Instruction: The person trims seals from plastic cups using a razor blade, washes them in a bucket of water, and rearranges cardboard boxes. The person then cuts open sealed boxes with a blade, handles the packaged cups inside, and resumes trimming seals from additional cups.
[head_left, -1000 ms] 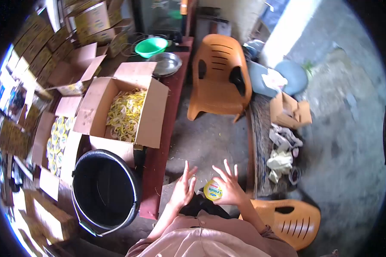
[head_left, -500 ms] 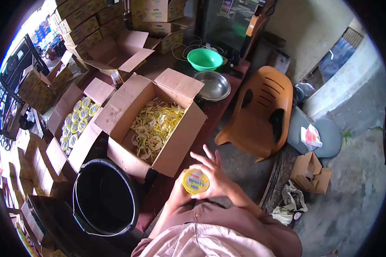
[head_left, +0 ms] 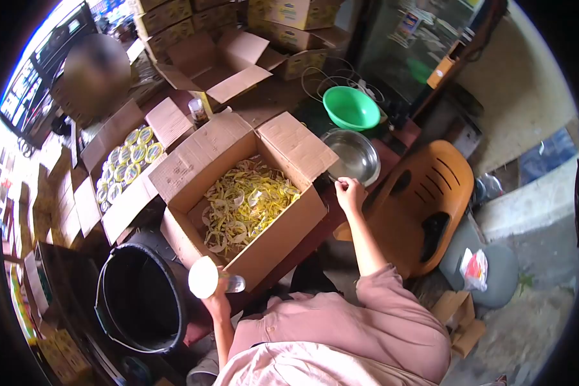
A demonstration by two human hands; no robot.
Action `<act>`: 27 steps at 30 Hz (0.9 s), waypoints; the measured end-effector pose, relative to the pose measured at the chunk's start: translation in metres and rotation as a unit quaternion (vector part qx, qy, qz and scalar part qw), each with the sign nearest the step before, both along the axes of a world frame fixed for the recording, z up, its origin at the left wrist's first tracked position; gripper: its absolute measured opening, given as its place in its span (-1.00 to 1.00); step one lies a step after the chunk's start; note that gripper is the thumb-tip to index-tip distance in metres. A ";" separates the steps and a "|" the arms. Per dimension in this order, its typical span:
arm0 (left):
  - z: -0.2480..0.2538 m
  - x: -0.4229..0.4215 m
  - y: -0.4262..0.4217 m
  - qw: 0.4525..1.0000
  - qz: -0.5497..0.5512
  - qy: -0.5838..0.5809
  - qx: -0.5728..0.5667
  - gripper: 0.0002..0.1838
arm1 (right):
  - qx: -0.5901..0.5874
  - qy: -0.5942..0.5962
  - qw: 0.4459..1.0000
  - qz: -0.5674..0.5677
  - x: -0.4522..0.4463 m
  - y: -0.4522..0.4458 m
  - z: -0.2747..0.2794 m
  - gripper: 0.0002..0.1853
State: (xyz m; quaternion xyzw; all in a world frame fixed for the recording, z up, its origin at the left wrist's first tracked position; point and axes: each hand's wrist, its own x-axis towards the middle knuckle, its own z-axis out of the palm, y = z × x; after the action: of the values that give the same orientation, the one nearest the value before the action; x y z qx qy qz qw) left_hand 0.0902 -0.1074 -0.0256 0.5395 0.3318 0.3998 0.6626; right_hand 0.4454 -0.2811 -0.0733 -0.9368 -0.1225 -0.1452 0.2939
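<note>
My left hand (head_left: 219, 301) is closed around a plastic cup at the near corner of a big carton. The cup's round white face (head_left: 203, 277) points up and left, and a clear, shiny part sticks out on the right side of the hand. My right hand (head_left: 349, 193) is raised at the near rim of a metal bowl (head_left: 352, 154), fingers pinched together; anything between them is too small to make out. Yellow and clear plastic strips and rings (head_left: 251, 199) lie heaped inside the open carton (head_left: 278, 233).
A black bucket (head_left: 181, 309) stands left of my left hand. Beyond it, another carton (head_left: 125, 215) holds several lidded cups (head_left: 130, 154). A green bowl (head_left: 351, 108) sits behind the metal bowl. An orange plastic chair (head_left: 399, 219) stands at right. A blurred person (head_left: 96, 74) is at upper left.
Both hands were together on a cup with a yellow lemon lid. They have parted: the left moved left with a cup, the right up and right in a pinch. The view has shifted.
</note>
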 end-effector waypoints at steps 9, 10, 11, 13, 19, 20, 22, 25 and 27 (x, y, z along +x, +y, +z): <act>-0.021 0.026 -0.022 0.968 0.239 -0.064 -0.029 -0.69 | -0.170 0.210 0.963 0.014 0.088 0.031 -0.040 -0.72; -0.014 0.036 -0.023 0.964 0.238 -0.097 -0.061 -0.57 | -0.192 0.251 0.949 0.015 0.093 0.033 -0.039 -0.66; -0.011 0.047 -0.023 0.965 0.237 -0.100 -0.054 -0.57 | -0.180 0.238 0.955 0.007 0.096 0.036 -0.041 -0.67; -0.006 0.070 -0.020 0.967 0.228 -0.107 -0.043 -0.57 | -0.156 0.210 0.965 -0.017 0.097 0.038 -0.045 -0.70; 0.010 0.121 -0.005 0.974 0.228 -0.018 -0.006 -0.60 | 0.103 0.263 0.959 0.037 0.102 0.015 -0.028 -0.75; 0.005 0.125 -0.003 0.974 0.222 -0.036 0.001 -0.60 | 0.182 0.230 0.956 0.031 0.111 0.004 -0.055 -0.78; -0.004 0.125 0.003 0.978 0.210 -0.020 0.001 -0.58 | 0.351 0.317 0.880 0.043 0.119 -0.017 -0.067 -0.84; -0.017 0.124 0.009 0.974 0.161 -0.150 -0.044 -0.56 | 0.469 0.396 0.789 0.030 0.113 -0.040 -0.040 -0.88; -0.036 0.118 0.019 0.988 0.133 -0.072 -0.009 -0.58 | 0.472 0.346 0.810 0.017 0.104 -0.045 -0.034 -0.89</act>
State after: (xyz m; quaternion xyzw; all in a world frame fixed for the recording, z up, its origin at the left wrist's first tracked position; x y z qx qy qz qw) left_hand 0.2082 -0.0880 -0.0614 0.4541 0.3557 0.5191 0.6307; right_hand 0.5495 -0.3258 -0.1071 -0.6686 0.0549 0.1536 0.7255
